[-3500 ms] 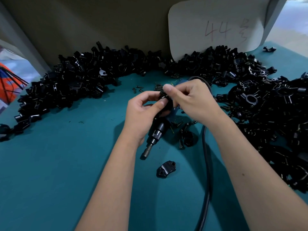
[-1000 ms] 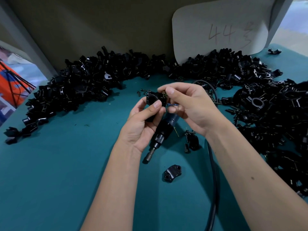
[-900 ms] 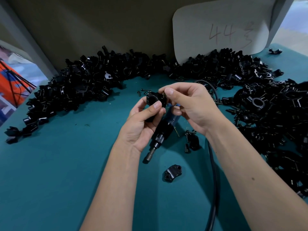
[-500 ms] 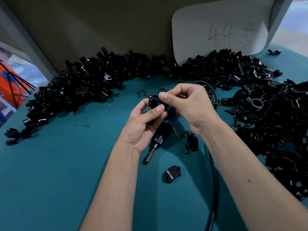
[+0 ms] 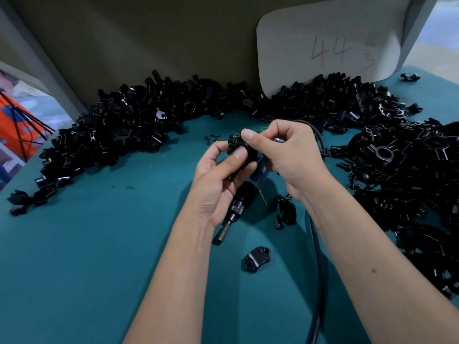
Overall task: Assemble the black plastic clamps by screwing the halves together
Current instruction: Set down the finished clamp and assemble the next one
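Black plastic fills this scene, and one small black clamp (image 5: 239,150) is held up in the air above the teal counter (image 5: 99,244). This looks like the step where the two halves are put together and a screw is started by hand. Whether a screw is in the hole yet cannot be seen, because fingers cover it.

The left hand (image 5: 218,184) has its grip curled round the clamp from below, with the thumb pressed flat on the front of it. The right hand (image 5: 288,155) pinches the top of the clamp between thumb and first finger. Both grips are nearly closed, with the clamp between them.

Right under the clamp, an electric screwdriver (image 5: 238,202) lies on the counter with its metal tip pointing toward the person. Its black cable (image 5: 319,269) runs down the counter, to the right of the clamp. A loose clamp half (image 5: 255,258) lies below the clamp, past the tip of the screwdriver. A few little screws (image 5: 211,137) lie just to the left of the clamp. Big piles of clamp parts (image 5: 129,127) curve round behind the clamp and to its right.

Next, I think, the halves must stay lined up so the holes match. Then one hand has to let go and pick up the screwdriver, while the other keeps the clamp still. If the halves slip, the screw could go in crooked.
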`<state>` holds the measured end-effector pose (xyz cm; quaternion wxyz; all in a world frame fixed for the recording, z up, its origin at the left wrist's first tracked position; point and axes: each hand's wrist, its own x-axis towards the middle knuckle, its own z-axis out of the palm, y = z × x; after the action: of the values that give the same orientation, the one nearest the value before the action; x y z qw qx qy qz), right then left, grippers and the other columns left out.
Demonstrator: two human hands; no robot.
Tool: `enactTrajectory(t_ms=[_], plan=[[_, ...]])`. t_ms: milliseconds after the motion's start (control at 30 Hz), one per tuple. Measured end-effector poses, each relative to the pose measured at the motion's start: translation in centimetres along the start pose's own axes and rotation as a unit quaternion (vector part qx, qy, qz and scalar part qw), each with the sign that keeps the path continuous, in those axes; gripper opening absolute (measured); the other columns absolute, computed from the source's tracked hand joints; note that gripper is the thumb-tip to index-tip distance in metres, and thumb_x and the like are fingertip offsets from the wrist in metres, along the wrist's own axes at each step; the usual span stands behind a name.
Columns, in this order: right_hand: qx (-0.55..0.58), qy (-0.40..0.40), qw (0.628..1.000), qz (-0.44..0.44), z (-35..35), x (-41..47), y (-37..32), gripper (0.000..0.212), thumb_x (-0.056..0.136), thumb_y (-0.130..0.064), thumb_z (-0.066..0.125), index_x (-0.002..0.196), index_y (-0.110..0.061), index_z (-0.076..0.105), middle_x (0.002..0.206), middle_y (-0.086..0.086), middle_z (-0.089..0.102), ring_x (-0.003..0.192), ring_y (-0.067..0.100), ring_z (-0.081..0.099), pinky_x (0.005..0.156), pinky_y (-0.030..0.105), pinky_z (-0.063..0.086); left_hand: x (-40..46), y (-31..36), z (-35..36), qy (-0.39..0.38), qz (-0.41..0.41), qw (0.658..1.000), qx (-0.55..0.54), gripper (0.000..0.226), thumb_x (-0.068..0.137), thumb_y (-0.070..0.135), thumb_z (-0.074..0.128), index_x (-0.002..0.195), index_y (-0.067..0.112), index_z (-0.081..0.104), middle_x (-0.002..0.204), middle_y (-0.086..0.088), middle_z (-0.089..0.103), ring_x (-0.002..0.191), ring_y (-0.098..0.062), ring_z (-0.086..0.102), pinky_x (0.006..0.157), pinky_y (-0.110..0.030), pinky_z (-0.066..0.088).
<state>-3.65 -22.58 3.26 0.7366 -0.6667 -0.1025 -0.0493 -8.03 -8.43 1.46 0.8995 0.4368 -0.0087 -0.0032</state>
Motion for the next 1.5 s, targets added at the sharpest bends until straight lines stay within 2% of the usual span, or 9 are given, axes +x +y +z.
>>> enactTrajectory(t_ms=[133,233,400,533,733,1000,1167,1367,1500], plan=[[-0.028,0.008,0.999,0.013,0.0,0.2,-0.2,0.052,0.080,-0.037,0.089,0.058,-0.018,0.046,0.062,0.007,0.042,0.054,0.018,0.037,0.045,0.023,0.034,0.1,0.2,0.0,0.010,-0.005,1.000,0.011,0.016,0.084,0.020,0.071,0.094,0.010,0.064,0.086,-0.002,0.075,0.075,-0.014,0.072,0.069,-0.023,0.061],[-0.097,-0.005,0.995,-0.026,-0.5,0.4,0.2,0.058,0.087,-0.050,0.079,0.062,-0.011,0.045,0.056,-0.001,0.037,0.053,0.013,0.035,0.050,0.026,0.036,0.0,0.2,-0.2,0.015,0.004,0.999,0.033,0.019,0.083,0.015,0.073,0.097,0.009,0.063,0.092,-0.009,0.077,0.077,-0.018,0.075,0.069,-0.027,0.062],[-0.157,-0.083,0.978,-0.112,-1.0,0.3,-0.1,0.007,0.097,-0.021,0.073,0.092,-0.016,0.076,0.079,0.001,0.067,0.070,0.005,0.054,0.065,0.018,0.044,0.3,0.1,-0.6,0.031,0.050,0.994,0.097,0.015,0.076,0.011,0.080,0.089,0.014,0.074,0.098,-0.013,0.073,0.088,-0.023,0.075,0.077,-0.032,0.062],[-0.259,-0.104,0.945,-0.168,-1.1,0.4,-0.5,0.016,0.100,-0.022,0.068,0.087,-0.014,0.067,0.087,0.006,0.063,0.081,0.014,0.057,0.076,0.021,0.043,0.4,0.2,-1.1,0.013,0.074,0.986,0.148,0.015,0.073,0.012,0.082,0.082,0.023,0.080,0.087,-0.004,0.075,0.082,-0.021,0.074,0.077,-0.032,0.061],[-0.387,-0.161,0.891,-0.173,-0.7,0.2,-0.2,0.031,0.110,-0.026,0.045,0.083,-0.014,0.047,0.088,0.006,0.040,0.089,0.022,0.040,0.080,0.027,0.031,0.6,0.1,-1.7,0.009,0.088,0.979,0.182,0.021,0.073,0.010,0.084,0.093,0.011,0.076,0.088,-0.008,0.075,0.086,-0.025,0.073,0.084,-0.042,0.063],[-0.390,-0.122,0.894,-0.182,-0.3,0.4,-0.1,0.039,0.110,-0.027,0.045,0.073,-0.019,0.042,0.081,0.006,0.042,0.080,0.021,0.042,0.073,0.029,0.028,0.8,0.0,-1.7,0.023,0.122,0.965,0.229,0.018,0.077,0.006,0.084,0.092,0.015,0.077,0.095,-0.010,0.076,0.095,-0.031,0.073,0.089,-0.050,0.062],[-0.425,-0.138,0.878,-0.174,-0.4,0.2,0.7,0.025,0.111,-0.034,0.038,0.089,-0.023,0.043,0.091,0.006,0.044,0.091,0.027,0.043,0.081,0.040,0.040,0.9,-0.2,-2.1,0.017,0.128,0.952,0.276,0.023,0.082,-0.001,0.083,0.088,0.021,0.078,0.091,-0.004,0.078,0.085,-0.020,0.075,0.078,-0.036,0.063],[-0.482,-0.063,0.864,-0.129,0.3,0.1,0.0,0.053,0.110,-0.047,0.035,0.061,-0.024,0.035,0.068,-0.003,0.040,0.067,0.022,0.041,0.064,0.037,0.031,1.2,-0.8,-1.8,0.030,0.160,0.922,0.351,0.021,0.077,0.018,0.087,0.088,0.028,0.072,0.096,0.000,0.077,0.087,-0.029,0.077,0.083,-0.055,0.063],[-0.464,-0.137,0.867,-0.116,-0.2,0.2,-0.6,0.047,0.110,-0.040,0.034,0.064,-0.027,0.037,0.071,-0.003,0.045,0.071,0.018,0.043,0.069,0.038,0.033,1.3,-0.5,-1.9,0.048,0.159,0.924,0.344,0.020,0.076,0.019,0.086,0.088,0.031,0.074,0.095,0.000,0.078,0.080,-0.026,0.077,0.083,-0.054,0.063]])
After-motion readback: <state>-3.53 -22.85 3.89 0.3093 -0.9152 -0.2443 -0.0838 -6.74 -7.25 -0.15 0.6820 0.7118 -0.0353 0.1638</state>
